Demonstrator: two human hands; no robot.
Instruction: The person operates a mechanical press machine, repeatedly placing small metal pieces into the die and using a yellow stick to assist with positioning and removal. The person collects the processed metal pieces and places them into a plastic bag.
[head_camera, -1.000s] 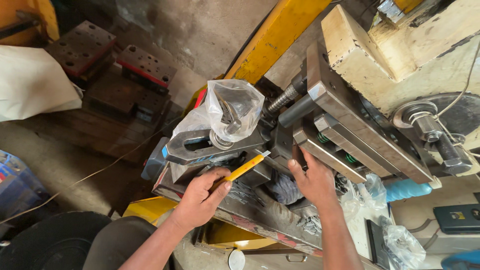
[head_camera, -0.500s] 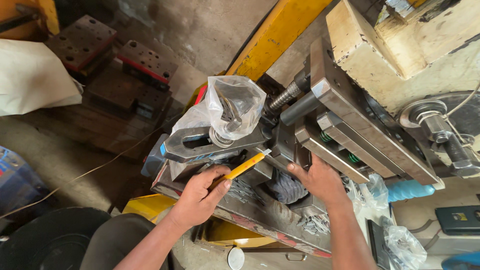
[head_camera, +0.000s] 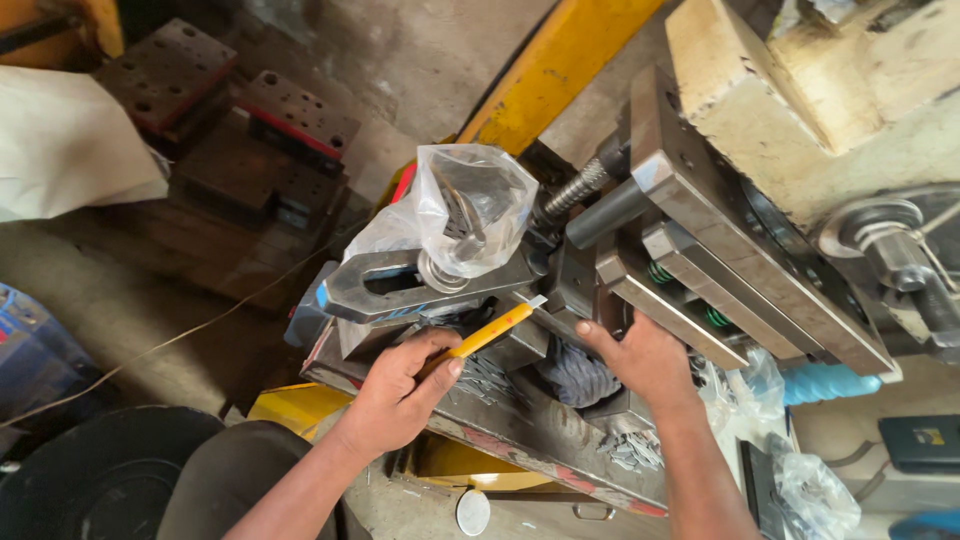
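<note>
My left hand (head_camera: 400, 385) grips a yellow-handled tool (head_camera: 490, 332) whose pale tip points up and right at a dark metal block below a slotted steel clamp (head_camera: 400, 285). My right hand (head_camera: 640, 360) rests with spread fingers on the machine table, just right of a dark rag (head_camera: 575, 375). A clear plastic bag (head_camera: 470, 205) holding metal parts sits on the clamp. A steel vise (head_camera: 720, 270) with a threaded screw (head_camera: 575, 190) runs diagonally to the right. Metal chips (head_camera: 490, 378) lie scattered between my hands.
A yellow beam (head_camera: 545, 75) slants up behind the bag. Drilled metal plates (head_camera: 240, 120) lie on the floor at upper left beside a white sack (head_camera: 65, 145). A cream machine body (head_camera: 800, 110) fills the upper right. A black tyre (head_camera: 95, 475) sits at lower left.
My left hand has shifted the yellow tool slightly so its tip lies closer to the block under the clamp. My right hand has barely moved.
</note>
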